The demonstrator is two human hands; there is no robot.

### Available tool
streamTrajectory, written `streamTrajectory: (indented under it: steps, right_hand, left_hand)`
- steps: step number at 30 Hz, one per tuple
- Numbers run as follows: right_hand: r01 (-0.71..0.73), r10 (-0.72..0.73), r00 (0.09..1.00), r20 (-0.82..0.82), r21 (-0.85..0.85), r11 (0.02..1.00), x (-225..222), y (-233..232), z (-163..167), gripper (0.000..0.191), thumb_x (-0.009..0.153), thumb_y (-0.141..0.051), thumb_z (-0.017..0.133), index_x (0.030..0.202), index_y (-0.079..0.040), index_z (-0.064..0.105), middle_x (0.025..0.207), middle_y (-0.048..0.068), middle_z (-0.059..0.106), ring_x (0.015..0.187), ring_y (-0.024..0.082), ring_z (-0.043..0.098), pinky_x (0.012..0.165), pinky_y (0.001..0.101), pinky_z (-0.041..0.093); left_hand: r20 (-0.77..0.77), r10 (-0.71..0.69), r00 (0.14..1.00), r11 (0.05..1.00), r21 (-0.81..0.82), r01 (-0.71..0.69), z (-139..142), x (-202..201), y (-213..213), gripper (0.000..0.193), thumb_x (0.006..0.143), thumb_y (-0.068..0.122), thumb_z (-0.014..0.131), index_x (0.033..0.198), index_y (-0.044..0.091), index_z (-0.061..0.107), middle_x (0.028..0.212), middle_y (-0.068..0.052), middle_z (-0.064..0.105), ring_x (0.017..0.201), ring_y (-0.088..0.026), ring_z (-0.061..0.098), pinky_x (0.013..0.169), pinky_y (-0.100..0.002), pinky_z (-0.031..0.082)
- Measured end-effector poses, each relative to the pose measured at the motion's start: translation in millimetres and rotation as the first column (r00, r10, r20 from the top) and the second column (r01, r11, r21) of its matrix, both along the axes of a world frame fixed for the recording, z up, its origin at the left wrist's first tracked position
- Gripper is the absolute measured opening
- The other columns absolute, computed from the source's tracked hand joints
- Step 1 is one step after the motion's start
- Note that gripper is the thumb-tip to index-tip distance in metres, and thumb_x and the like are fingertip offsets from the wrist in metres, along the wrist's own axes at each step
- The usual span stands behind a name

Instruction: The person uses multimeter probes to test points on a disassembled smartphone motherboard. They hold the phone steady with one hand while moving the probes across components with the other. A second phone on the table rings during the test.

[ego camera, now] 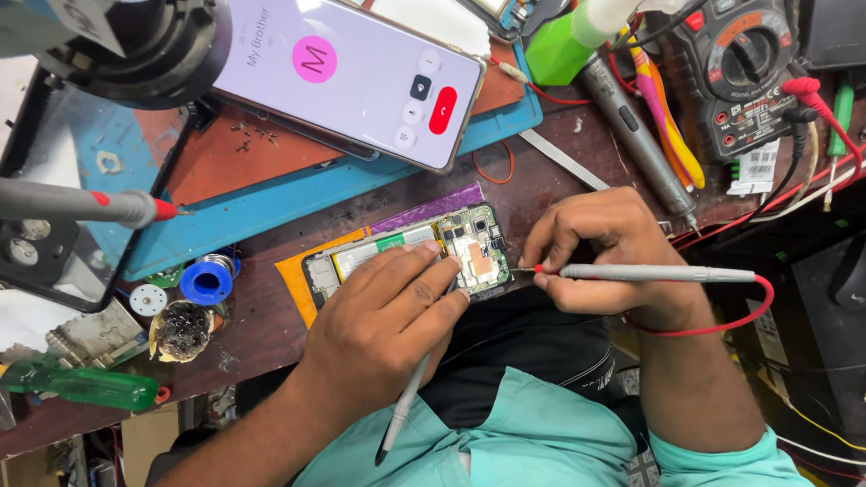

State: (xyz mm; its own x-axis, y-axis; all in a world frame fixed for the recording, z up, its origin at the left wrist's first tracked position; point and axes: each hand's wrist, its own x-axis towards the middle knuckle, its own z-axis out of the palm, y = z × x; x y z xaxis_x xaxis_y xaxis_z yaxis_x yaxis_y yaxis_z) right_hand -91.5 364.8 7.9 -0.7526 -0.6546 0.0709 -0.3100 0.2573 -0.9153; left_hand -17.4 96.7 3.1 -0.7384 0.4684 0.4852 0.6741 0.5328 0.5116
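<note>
An opened phone point(473, 243) with its circuit board bare lies on an orange and purple sheet at the bench's front edge. My left hand point(388, 321) rests on its middle and grips a grey probe point(403, 411) whose shaft trails back toward my body. My right hand point(604, 253) pinches a second grey probe with a red collar point(655, 274), its tip touching the board's right side. A red lead point(718, 324) loops from that probe around my wrist.
A lit smartphone point(342, 64) lies on a blue mat point(330, 195). A multimeter point(753, 63) sits at the upper right beside a green spray bottle point(580, 24). A green screwdriver point(81, 385), solder spool point(205, 281) and phone frame point(49, 197) crowd the left.
</note>
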Motion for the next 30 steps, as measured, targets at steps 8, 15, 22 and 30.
streamTrajectory:
  steps: [8, 15, 22, 30]
  right_hand:
    - [-0.035, 0.032, 0.992, -0.122, -0.02, 0.999, -0.3, 1.4, -5.6, 0.02, 0.07, -0.002, 0.076, 0.069, -0.005, 0.056, 0.084, 0.01, 0.075, 0.076, 0.02, 0.077, 0.066, 0.0283, 0.059]
    - [-0.034, 0.03, 0.991, -0.13, -0.031, 0.999, -1.0, 1.7, -7.3, 0.02, 0.069, -0.001, 0.077, 0.07, -0.005, 0.057, 0.082, 0.009, 0.074, 0.073, 0.02, 0.076, 0.064, 0.0287, 0.058]
    - [-0.035, 0.03, 0.988, -0.154, -0.032, 0.999, -0.9, 0.7, -7.5, 0.021, 0.07, -0.001, 0.077, 0.069, -0.005, 0.056, 0.083, 0.009, 0.074, 0.073, 0.02, 0.075, 0.063, 0.0287, 0.058]
    - [-0.05, 0.043, 0.985, -0.166, -0.043, 0.998, -1.6, 0.9, -7.8, 0.021, 0.069, -0.001, 0.077, 0.07, -0.005, 0.056, 0.082, 0.009, 0.073, 0.073, 0.021, 0.075, 0.063, 0.0289, 0.057]
  left_hand:
    - [-0.005, 0.017, 1.0, 1.0, -0.011, -0.017, 0.8, -0.2, 4.2, 0.017, 0.08, 0.004, 0.078, 0.096, 0.003, 0.072, 0.112, -0.013, 0.072, 0.113, -0.031, 0.068, 0.1, -0.045, 0.055]
    - [-0.011, 0.02, 1.0, 1.0, -0.023, -0.021, 2.4, -0.8, 6.0, 0.017, 0.079, 0.004, 0.078, 0.094, 0.003, 0.073, 0.112, -0.013, 0.073, 0.112, -0.032, 0.069, 0.1, -0.045, 0.055]
    - [-0.002, 0.027, 1.0, 0.999, -0.023, -0.027, 2.9, 0.0, 6.1, 0.017, 0.078, 0.004, 0.078, 0.094, 0.003, 0.073, 0.112, -0.013, 0.073, 0.113, -0.031, 0.069, 0.1, -0.045, 0.055]
    - [-0.006, 0.028, 1.0, 0.999, -0.031, -0.028, 3.2, 0.0, 6.9, 0.017, 0.079, 0.004, 0.078, 0.094, 0.004, 0.073, 0.112, -0.012, 0.073, 0.113, -0.031, 0.069, 0.1, -0.045, 0.055]
